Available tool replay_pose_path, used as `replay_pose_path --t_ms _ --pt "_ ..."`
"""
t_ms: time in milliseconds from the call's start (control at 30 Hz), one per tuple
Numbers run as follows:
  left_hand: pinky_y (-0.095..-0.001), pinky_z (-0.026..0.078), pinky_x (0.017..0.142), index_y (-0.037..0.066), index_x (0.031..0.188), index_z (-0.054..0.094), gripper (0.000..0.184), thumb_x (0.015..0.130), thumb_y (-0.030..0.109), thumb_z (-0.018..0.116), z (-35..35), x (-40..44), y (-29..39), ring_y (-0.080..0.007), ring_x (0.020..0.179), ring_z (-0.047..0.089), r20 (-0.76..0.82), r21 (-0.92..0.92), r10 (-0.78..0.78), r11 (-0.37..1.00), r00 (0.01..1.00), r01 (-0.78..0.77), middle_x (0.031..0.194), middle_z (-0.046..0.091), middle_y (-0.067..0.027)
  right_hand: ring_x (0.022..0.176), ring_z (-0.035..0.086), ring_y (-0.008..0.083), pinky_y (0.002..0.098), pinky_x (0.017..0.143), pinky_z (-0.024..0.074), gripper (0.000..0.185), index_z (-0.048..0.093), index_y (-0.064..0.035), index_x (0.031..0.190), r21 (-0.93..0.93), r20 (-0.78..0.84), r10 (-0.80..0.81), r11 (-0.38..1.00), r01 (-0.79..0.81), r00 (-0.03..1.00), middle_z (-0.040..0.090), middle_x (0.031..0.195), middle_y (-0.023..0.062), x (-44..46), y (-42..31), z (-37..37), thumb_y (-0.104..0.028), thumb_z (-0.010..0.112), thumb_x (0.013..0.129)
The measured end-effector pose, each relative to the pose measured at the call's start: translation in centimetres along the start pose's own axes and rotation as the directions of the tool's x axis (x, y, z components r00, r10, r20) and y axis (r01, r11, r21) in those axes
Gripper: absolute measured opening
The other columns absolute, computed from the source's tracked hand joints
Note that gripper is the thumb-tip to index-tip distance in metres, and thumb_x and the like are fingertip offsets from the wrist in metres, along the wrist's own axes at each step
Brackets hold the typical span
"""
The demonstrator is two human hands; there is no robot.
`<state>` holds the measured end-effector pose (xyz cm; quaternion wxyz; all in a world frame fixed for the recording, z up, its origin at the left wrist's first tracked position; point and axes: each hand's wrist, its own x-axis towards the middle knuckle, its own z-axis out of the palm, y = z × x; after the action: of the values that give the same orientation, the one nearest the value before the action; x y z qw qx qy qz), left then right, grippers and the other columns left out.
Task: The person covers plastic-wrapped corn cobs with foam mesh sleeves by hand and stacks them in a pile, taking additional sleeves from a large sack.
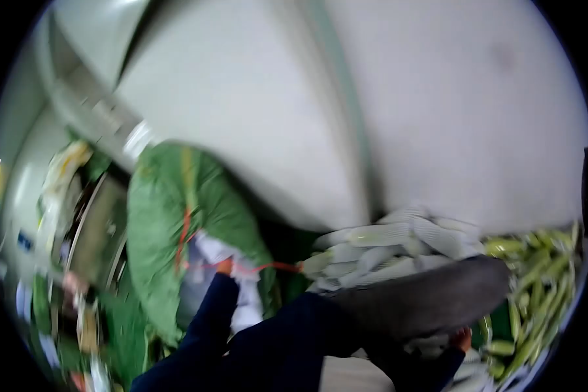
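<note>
Left hand (225,266) at the gaping mouth of a bulging, wrinkled green woven sack (160,202), over a crumpled white lining (247,302) — blurred, so cannot tell whether fingers closed or loose. Right by these fingers, a thin red cord (277,265), stretched across the opening and off to the right. Farther right of the left fingers, a heap of long, rounded produce in ribbed white netting (379,247). Between both hands, a dark grey cloth-covered leg (431,294). Right hand (462,338) just past it, partly hidden — cannot tell whether gripping. To the right of these fingers, slender, smooth yellow-green vegetables (543,281), loosely strewn. Ahead of both hands, a smooth off-white wall (470,117).
</note>
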<state>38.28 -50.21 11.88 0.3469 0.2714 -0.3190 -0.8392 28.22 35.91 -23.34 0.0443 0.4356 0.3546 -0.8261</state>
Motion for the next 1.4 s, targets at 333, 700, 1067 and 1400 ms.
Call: replay_pose_path --t_ms 333,700,1067,1400 --pt "-0.0780 0.018 0.105 0.013 0.156 0.023 0.103 0.082 0.077 0.055 0.9 -15.3 4.1 -0.0425 0.139 0.035 -0.126 0.105 -0.097 0.988 0.987 0.111 0.159 0.022 -0.0176 0.075 0.049 0.0136 0.0317 0.072 0.0381 0.042 0.063 -0.0139 0.124 -0.138 -0.135 -0.025 0.990 0.006 0.991 0.062 0.088 -0.0029 -1.1 -0.1 3.4 -0.045 0.054 0.097" --pt "-0.0616 0.033 0.109 0.008 0.128 0.056 0.069 0.085 0.061 0.058 -3.4 -12.5 0.4 -0.0408 0.130 0.046 -0.074 -0.230 0.020 0.973 0.997 -0.037 0.140 0.052 -0.0152 0.081 0.062 0.0294 0.0450 0.071 0.0477 0.030 0.067 -0.0100 0.101 0.019 -0.108 0.029 0.999 -0.027 0.994 0.068 0.093 0.0110 -2.4 -1.3 2.3 -0.036 0.058 0.092" --pt "-0.0436 0.049 0.086 0.004 0.131 0.052 0.077 0.078 0.053 0.079 7.0 -5.9 4.7 -0.0251 0.103 0.063 -0.317 0.726 0.230 0.683 0.920 0.079 0.131 0.059 -0.0124 0.058 0.043 0.0152 0.0323 0.055 0.0350 0.029 0.064 -0.0097 0.086 0.002 -0.187 0.006 1.000 -0.006 0.982 0.054 0.071 0.0002 -5.3 -2.2 5.5 -0.038 0.061 0.092" --pt "-0.0396 0.042 0.103 -0.001 0.132 0.057 0.053 0.089 0.026 0.072 -2.9 3.9 3.5 -0.0254 0.127 0.051 -0.104 0.913 0.278 0.407 0.955 -0.019 0.136 0.057 -0.0131 0.048 0.039 0.0131 0.0299 0.046 0.0304 0.034 0.057 -0.0130 0.072 -0.071 -0.135 -0.071 0.996 0.062 0.988 0.049 0.058 -0.0020 -5.9 -3.2 7.3 -0.040 0.063 0.092"
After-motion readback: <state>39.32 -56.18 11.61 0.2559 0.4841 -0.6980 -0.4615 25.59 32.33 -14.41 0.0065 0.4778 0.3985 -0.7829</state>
